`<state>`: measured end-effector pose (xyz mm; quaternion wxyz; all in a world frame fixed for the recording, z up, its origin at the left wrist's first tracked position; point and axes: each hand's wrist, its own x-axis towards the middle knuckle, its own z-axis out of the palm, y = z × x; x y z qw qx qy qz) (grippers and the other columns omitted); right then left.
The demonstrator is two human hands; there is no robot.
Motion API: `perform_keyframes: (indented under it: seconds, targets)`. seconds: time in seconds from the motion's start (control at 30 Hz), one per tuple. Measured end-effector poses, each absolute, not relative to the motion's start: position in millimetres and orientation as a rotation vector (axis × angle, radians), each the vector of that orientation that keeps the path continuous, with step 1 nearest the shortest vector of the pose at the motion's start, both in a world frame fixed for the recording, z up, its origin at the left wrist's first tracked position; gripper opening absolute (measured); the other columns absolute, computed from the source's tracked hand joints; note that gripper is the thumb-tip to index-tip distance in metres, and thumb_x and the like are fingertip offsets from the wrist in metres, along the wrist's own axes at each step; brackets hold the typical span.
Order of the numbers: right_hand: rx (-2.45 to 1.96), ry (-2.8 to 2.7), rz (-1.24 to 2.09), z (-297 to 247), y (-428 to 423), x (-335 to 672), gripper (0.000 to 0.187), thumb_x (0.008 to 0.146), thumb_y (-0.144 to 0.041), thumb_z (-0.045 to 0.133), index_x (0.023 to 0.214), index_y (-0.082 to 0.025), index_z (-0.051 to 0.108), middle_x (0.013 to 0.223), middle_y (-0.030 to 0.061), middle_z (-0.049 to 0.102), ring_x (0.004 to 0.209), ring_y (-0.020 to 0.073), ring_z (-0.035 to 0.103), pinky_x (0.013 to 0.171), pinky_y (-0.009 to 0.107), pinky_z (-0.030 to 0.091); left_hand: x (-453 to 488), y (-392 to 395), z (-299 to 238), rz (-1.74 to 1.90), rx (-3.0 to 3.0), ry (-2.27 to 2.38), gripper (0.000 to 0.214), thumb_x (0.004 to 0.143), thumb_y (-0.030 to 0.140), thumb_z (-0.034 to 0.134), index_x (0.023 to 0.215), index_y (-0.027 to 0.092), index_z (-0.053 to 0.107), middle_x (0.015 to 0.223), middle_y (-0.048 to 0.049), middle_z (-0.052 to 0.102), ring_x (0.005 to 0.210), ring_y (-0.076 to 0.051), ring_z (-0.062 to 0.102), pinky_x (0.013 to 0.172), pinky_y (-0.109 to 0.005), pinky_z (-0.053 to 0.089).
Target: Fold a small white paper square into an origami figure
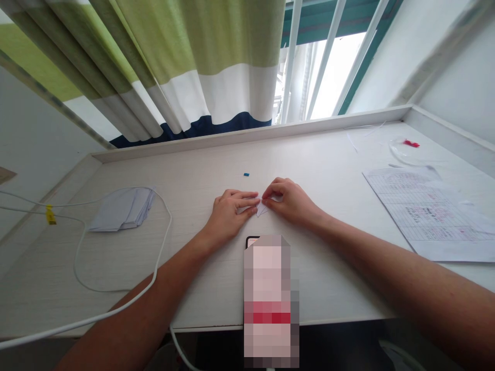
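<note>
A small folded piece of white paper lies on the table between my two hands. My left hand holds its left side, fingers stretched toward it and the thumb close below them. From the right, my right hand pinches the paper's upper edge between thumb and fingers. The fingertips cover part of the paper, so its full shape is hidden. Just beyond the hands lies a tiny blue piece.
A phone, mostly pixelated, is at the table's front edge. White cables loop past a stack of paper on the left. A written sheet lies right, below a clear round item and a red scrap.
</note>
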<state>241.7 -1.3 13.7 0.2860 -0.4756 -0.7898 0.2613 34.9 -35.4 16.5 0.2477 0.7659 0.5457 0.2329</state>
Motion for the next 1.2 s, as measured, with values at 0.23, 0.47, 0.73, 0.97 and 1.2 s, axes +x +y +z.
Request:
perform_keyframes:
  seconds: [0.23,0.47,0.73,0.97,1.2]
  targets:
    - [-1.267,-2.106,0.695,12.5,-1.9,242.3,0.012,0.087,-0.013,0.07,0.082,-0.021,0.078,0.092,0.0067,0.071,0.09,0.023,0.062,0.085,0.039,0.05,35.6,-34.1,15.0,0.645,2.085,1.505,0.023,0.095,0.03,0.072,0.116,0.035,0.08,0.136,0.0044,0.073,0.131,-0.027,0.056,0.118,-0.055,0.034]
    - [-1.271,-2.12,0.686,13.5,-1.4,243.1,0.012,0.089,-0.016,0.07,0.085,-0.021,0.08,0.093,0.0067,0.072,0.091,0.0232,0.064,0.087,0.039,0.051,36.9,-35.0,15.9,0.63,2.078,1.534,0.027,0.095,0.033,0.072,0.122,0.032,0.076,0.136,0.0013,0.073,0.134,-0.028,0.055,0.118,-0.057,0.033]
    - [-1.269,-2.141,0.67,11.4,-1.4,244.3,0.018,0.093,-0.016,0.066,0.088,-0.022,0.081,0.097,0.0065,0.074,0.095,0.0236,0.063,0.089,0.04,0.051,28.3,-30.5,14.1,0.758,2.091,1.394,0.019,0.096,0.024,0.069,0.113,0.029,0.075,0.127,-0.0005,0.076,0.123,-0.024,0.062,0.113,-0.048,0.044]
    - [-1.374,-2.096,0.575,7.1,-5.0,242.1,0.017,0.092,-0.029,0.071,0.105,-0.019,0.078,0.112,0.0133,0.067,0.112,0.0324,0.057,0.097,0.049,0.051,27.7,-27.9,12.4,0.825,2.082,1.456,0.028,0.089,0.028,0.076,0.116,0.024,0.072,0.116,-0.0047,0.074,0.113,-0.025,0.063,0.103,-0.042,0.049]
    - [-1.293,-2.174,0.608,8.4,-4.4,244.9,0.016,0.093,-0.034,0.07,0.102,-0.022,0.076,0.109,0.0124,0.067,0.109,0.0327,0.057,0.097,0.052,0.05,29.9,-27.3,10.9,0.759,2.072,1.531,0.02,0.091,0.032,0.074,0.109,0.023,0.073,0.119,-0.0063,0.071,0.121,-0.028,0.056,0.107,-0.044,0.045]
